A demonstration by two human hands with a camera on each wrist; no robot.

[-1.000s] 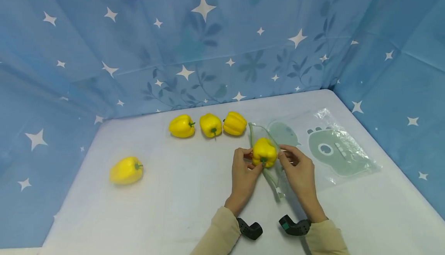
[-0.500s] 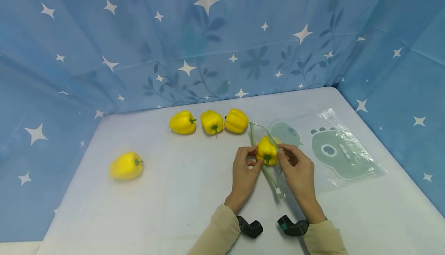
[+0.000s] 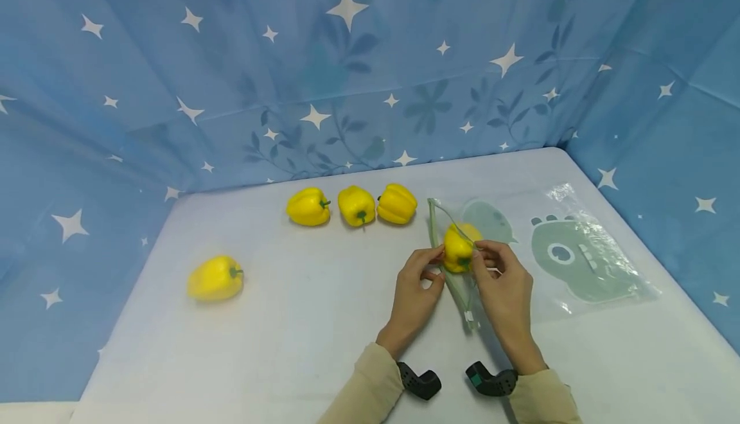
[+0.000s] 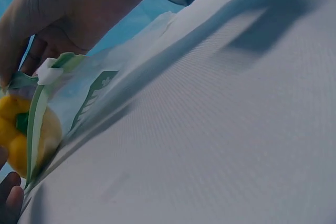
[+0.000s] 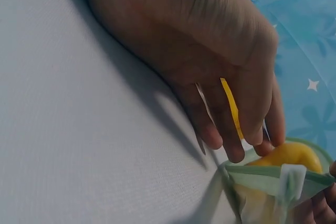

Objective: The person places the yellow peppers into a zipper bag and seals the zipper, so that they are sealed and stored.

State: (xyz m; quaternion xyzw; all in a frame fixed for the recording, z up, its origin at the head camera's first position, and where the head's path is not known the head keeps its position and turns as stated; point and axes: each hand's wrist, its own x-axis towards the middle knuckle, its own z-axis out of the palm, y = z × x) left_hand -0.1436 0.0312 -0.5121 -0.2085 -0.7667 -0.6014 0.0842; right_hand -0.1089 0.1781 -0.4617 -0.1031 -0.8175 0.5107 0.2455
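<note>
A yellow bell pepper (image 3: 458,256) sits in the mouth of a clear zip bag (image 3: 552,305), its green stem facing the person. My right hand (image 3: 504,286) pinches the bag's green rim (image 5: 257,171) on the pepper's right; it fills the top of the right wrist view. My left hand (image 3: 413,299) is at the rim on the pepper's left, thumb and fingers curled about the edge beside the pepper. In the left wrist view only a few left fingertips (image 4: 10,198) show at the lower left, under the pepper. A white slider (image 4: 49,71) sits on the rim.
Three more yellow peppers stand in a row at the back, the nearest to the bag being the right one (image 3: 397,204). Another pepper (image 3: 216,278) lies far left. The bag's printed green dinosaur (image 3: 578,260) spreads to the right on the white table (image 3: 277,353). A blue star curtain (image 3: 347,90) borders the table.
The pepper has moved right and deeper into the bag's mouth, under the rim. My left hand has followed it rightward, its thumb coming off the stem to the rim's side.
</note>
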